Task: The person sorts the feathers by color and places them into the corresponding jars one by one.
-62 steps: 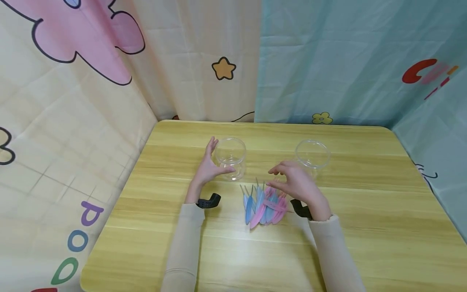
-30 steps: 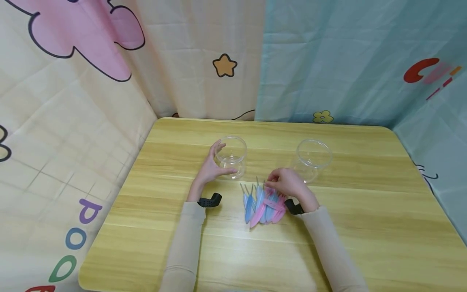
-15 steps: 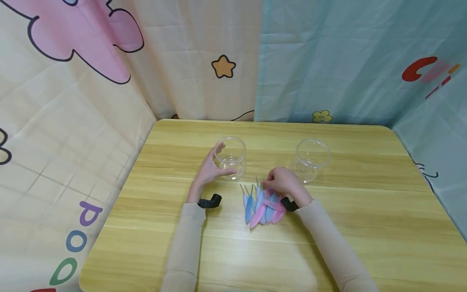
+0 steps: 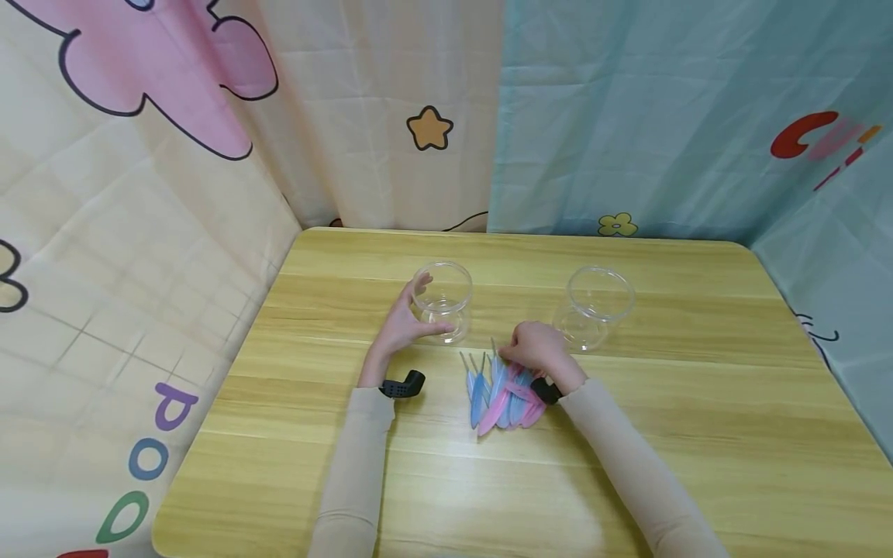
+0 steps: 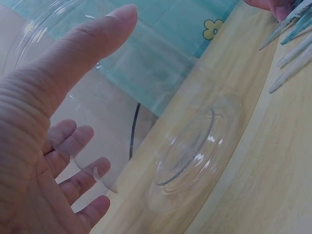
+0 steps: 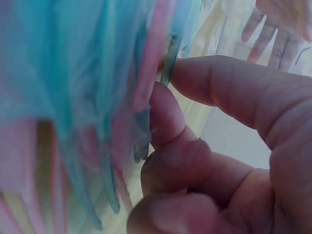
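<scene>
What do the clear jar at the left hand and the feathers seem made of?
Jar: glossy, glass or clear plastic; the curtain shows through it, and highlights sit on its base. Feathers: soft-looking, matt, real or perhaps synthetic; wispy vanes and thin bare shafts show.

Clear cup (image 4: 455, 304): transparent, round-rimmed, upright on the wood-grain tabletop (image 4: 453, 484). Feathers (image 4: 498, 404): pink and blue, lying in an overlapping heap near the cup, in front and rightward; most quills point away, one pink feather crosswise.
</scene>
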